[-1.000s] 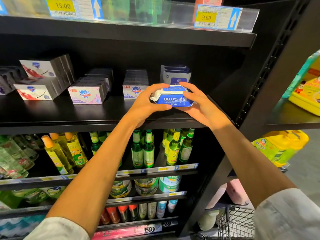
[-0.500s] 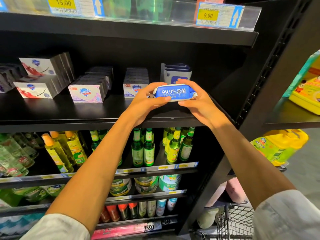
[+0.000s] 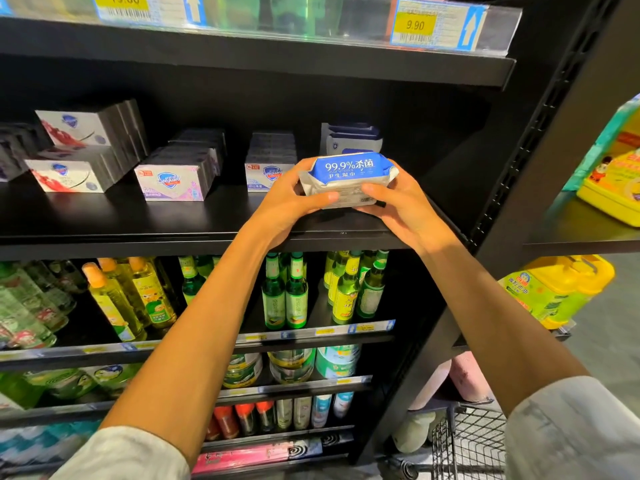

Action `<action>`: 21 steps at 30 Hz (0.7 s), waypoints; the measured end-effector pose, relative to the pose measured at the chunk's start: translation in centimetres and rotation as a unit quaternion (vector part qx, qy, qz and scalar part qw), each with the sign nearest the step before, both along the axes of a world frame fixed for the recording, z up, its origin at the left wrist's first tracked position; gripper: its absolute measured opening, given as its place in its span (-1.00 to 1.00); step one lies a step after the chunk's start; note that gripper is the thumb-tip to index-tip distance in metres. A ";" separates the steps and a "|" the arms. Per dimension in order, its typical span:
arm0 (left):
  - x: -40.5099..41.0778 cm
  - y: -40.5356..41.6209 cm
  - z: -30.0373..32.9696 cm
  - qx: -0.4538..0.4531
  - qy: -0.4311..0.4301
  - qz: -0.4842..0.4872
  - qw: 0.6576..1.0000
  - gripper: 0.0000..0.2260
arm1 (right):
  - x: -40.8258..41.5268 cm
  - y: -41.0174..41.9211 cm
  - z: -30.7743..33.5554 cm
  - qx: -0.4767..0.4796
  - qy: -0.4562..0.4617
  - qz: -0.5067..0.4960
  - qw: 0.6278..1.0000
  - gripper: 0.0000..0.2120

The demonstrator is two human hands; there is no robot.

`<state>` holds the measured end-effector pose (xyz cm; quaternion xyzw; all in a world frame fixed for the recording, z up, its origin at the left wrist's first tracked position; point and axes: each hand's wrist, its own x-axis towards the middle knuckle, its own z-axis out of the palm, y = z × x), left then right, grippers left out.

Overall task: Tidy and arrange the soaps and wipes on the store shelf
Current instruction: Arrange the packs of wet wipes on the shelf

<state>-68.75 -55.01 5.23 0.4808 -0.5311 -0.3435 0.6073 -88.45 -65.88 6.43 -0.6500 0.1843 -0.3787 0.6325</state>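
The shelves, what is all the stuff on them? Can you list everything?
Soft blue and white pack of wipes: one, held in front of the soap shelf.
Blue and white wipe packs: a few, stacked at the back.
White cardboard soap boxes: several rows, left and middle.
Black metal shelf: one, under the soaps.
Green glass bottles: several, shelf below.
Yellow plastic bottles: several, lower left.
Yellow price tag: one, top right.
Wire basket: one, bottom right.
Left hand: grips the pack's left end.
Right hand: grips its right end.
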 end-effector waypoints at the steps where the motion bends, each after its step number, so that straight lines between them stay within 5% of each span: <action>1: 0.0 0.1 0.0 0.002 0.006 0.005 1.000 -0.45 | 0.0 0.1 0.0 0.005 0.001 -0.002 1.000 -0.57; 21: -0.6 0.7 0.8 0.021 0.060 0.055 0.996 -0.65 | 0.3 0.6 0.1 0.004 0.031 0.009 0.999 -0.56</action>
